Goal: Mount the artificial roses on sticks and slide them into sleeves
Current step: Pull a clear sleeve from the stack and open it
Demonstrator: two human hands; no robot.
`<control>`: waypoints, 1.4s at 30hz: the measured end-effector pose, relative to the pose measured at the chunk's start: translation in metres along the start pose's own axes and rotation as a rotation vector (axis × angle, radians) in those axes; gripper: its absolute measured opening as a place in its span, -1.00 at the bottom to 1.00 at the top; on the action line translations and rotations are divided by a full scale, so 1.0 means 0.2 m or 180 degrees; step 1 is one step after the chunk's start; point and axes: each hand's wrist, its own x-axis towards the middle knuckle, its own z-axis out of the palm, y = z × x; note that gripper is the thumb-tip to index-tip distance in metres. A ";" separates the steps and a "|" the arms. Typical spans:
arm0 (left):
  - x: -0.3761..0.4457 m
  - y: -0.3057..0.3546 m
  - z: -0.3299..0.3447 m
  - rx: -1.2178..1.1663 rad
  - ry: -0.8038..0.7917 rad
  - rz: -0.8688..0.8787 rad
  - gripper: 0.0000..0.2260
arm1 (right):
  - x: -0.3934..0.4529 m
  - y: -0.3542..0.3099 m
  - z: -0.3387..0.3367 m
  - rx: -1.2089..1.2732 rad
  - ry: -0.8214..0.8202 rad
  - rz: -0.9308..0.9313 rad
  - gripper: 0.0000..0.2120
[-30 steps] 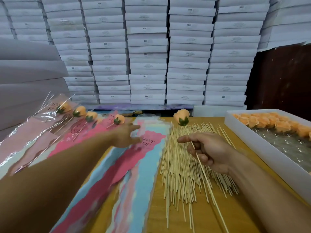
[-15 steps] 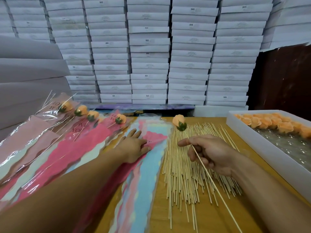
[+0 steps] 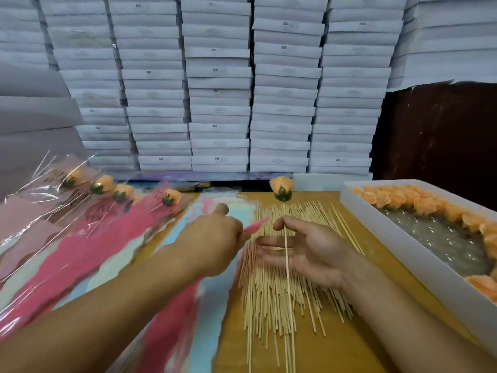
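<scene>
- Right hand [image 3: 309, 249], at centre: thumb and forefinger are pinching a thin stick [image 3: 286, 246] below its top; other fingers are lying loose and spread, palm turned up.
- Rose [image 3: 281, 190], orange w/ green base, is sitting on that stick's tip at 12 o'clock from the hand, above the far table edge.
- Left hand [image 3: 215, 238], at 9 o'clock from the right: fingers are curling on the corner of a pink sleeve [image 3: 255, 226], lifting it off the sleeve stack [image 3: 188, 305]. How firm the pinch is, cannot tell.
- Step in hand, judged: opening the sleeve and feeding the stick in, bottom end first.
- Doing it well: keep the pinch high, near the bloom, so the stick is not wobbling; be spreading the sleeve mouth w/ the left before pushing; be sliding along the sleeve's length, not across, so the thin film is not tearing or bunching.
- Loose sticks [image 3: 269, 305] are lying in a pile under and below the right hand; they may snag the sleeve edge.
- Finished roses [image 3: 172, 197] in sleeves are fanning out at 10 o'clock.
- White tray [image 3: 419, 254] of bare blooms is lying at 3 o'clock, well clear.
- White boxes [image 3: 217, 103] are stacking up behind the table [image 3: 336, 351], at 12 o'clock.
</scene>
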 end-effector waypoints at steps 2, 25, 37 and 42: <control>-0.05 0.10 -0.02 0.0059 -0.0023 0.0109 -0.68 | 0.00 0.00 0.00 0.0049 -0.0029 -0.0027 -0.75; 0.21 -0.01 0.09 -0.5116 -0.1167 -0.1579 -0.82 | -0.01 -0.03 0.00 -0.0180 0.0134 0.0119 -0.63; 0.17 -0.08 0.24 -0.4549 -0.0163 -0.0757 -0.69 | -0.05 -0.03 0.01 -0.1303 0.0081 0.0297 -0.60; 0.14 -0.10 0.28 -0.4443 -0.0089 -0.0175 -0.82 | -0.07 -0.04 0.00 -0.1280 -0.0200 0.0379 -0.69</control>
